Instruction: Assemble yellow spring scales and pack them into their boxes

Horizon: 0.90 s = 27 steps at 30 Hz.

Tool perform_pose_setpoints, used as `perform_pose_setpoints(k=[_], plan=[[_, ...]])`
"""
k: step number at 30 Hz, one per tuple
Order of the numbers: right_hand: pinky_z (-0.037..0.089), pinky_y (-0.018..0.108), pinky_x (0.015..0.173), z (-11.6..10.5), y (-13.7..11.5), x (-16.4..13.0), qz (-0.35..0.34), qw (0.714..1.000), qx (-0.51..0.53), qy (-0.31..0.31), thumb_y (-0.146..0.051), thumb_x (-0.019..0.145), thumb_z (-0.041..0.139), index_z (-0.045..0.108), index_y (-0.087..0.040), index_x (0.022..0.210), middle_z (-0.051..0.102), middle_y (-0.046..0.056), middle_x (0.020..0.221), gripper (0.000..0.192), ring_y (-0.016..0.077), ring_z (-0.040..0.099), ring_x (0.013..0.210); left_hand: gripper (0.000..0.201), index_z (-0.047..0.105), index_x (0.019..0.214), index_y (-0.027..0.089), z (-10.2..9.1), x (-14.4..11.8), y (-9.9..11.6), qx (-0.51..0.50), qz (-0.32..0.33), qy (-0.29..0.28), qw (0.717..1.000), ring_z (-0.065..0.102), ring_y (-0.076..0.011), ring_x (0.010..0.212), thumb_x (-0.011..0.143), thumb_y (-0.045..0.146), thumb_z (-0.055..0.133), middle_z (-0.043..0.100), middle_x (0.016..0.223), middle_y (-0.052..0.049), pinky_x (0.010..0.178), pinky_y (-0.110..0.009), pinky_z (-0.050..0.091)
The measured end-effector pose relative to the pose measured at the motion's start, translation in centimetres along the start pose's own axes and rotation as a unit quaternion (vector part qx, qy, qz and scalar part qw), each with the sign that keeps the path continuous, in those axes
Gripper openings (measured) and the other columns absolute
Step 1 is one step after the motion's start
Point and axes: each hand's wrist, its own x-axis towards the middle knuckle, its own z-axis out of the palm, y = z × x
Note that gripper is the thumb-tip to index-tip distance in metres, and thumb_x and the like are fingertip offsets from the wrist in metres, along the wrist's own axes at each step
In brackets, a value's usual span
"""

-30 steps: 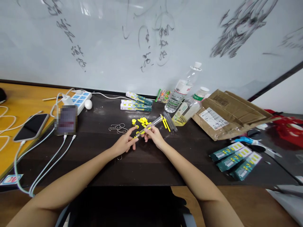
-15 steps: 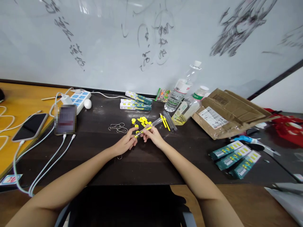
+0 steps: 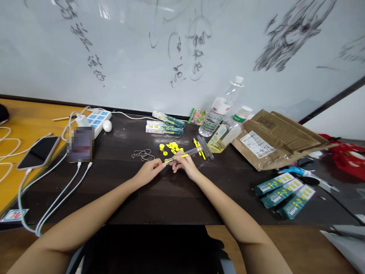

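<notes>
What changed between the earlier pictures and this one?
The left hand has curled back its outstretched index finger, leaving its thumb at the left end of the clear tube. The tube now slants less steeply across the view. The right hand still holds it; the yellow pieces, boxes and bottles stayed put.

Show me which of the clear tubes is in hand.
The clear tube slanting through the right hand, its lower end at the left hand; the other clear tubes lie together on the table, beside the bottle of yellowish liquid.
</notes>
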Motion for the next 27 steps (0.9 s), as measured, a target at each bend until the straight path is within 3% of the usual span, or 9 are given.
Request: perform_pose_setpoints(k=[5,7,11,15,19,22,27], plan=[[0.056,0.024,0.047,0.0,-0.1,0.0,0.021,0.999,-0.005,-0.049,-0.046,0.079,0.06,0.059,-0.017,0.099,0.063,0.003,0.08,0.035,0.0115,0.063,0.057,0.023,0.04,0.078,0.019,0.7,0.0,0.0,-0.203,-0.056,-0.085,0.974,0.027,-0.0032,0.036,0.086,0.04,0.044,0.031,0.051,0.011,0.037,-0.014,0.021],[0.056,0.024,0.048,-0.1,-0.1,0.0,0.025,0.998,-0.002,-0.062,-0.049,0.081,0.056,0.061,-0.015,0.1,0.064,0.005,0.08,0.04,0.0122,0.063,0.059,0.029,0.039,0.082,0.019,0.7,0.1,-0.1,-0.214,-0.052,-0.111,0.969,0.037,-0.0037,0.034,0.086,0.047,0.047,0.041,0.051,0.01,0.036,-0.014,0.026],[0.056,0.023,0.048,-0.1,0.0,0.1,0.024,0.998,-0.003,-0.061,-0.05,0.082,0.055,0.061,-0.012,0.09,0.064,0.005,0.074,0.039,0.0116,0.062,0.058,0.041,0.044,0.089,0.018,0.4,0.3,-0.5,-0.185,-0.072,-0.147,0.969,0.062,-0.0129,0.045,0.085,0.058,0.048,0.063,0.057,0.0,0.043,-0.019,0.044],[0.057,0.023,0.049,0.2,0.0,-0.1,0.03,0.997,-0.015,-0.074,-0.043,0.078,0.065,0.056,-0.015,0.089,0.062,0.0,0.072,0.032,0.0111,0.064,0.059,0.042,0.043,0.089,0.018,0.2,0.4,-0.6,-0.173,-0.086,-0.149,0.97,0.062,-0.0138,0.044,0.085,0.06,0.047,0.065,0.056,-0.002,0.041,-0.018,0.044],[0.058,0.023,0.052,0.6,0.0,-0.3,0.04,0.992,-0.011,-0.115,-0.032,0.073,0.073,0.049,-0.017,0.091,0.061,-0.003,0.07,0.034,0.0127,0.067,0.064,0.042,0.034,0.085,0.021,0.5,0.3,-0.4,-0.201,-0.075,-0.129,0.968,0.044,-0.0068,0.029,0.082,0.058,0.053,0.056,0.047,0.007,0.032,-0.014,0.031],[0.059,0.024,0.054,0.8,0.0,-0.5,0.046,0.989,0.007,-0.139,-0.031,0.075,0.072,0.044,-0.019,0.092,0.062,-0.004,0.071,0.035,0.0127,0.068,0.066,0.042,0.033,0.084,0.021,0.6,0.3,-0.4,-0.231,-0.067,-0.102,0.965,0.035,-0.0034,0.03,0.082,0.057,0.054,0.048,0.046,0.011,0.032,-0.012,0.024],[0.059,0.023,0.054,0.7,-0.1,-0.4,0.044,0.992,0.01,-0.12,-0.032,0.076,0.07,0.042,-0.019,0.092,0.064,-0.003,0.076,0.034,0.0109,0.068,0.063,0.041,0.034,0.086,0.021,0.6,0.2,-0.6,-0.257,-0.074,-0.12,0.956,0.048,-0.0067,0.039,0.084,0.059,0.048,0.056,0.058,0.007,0.039,-0.017,0.037]])
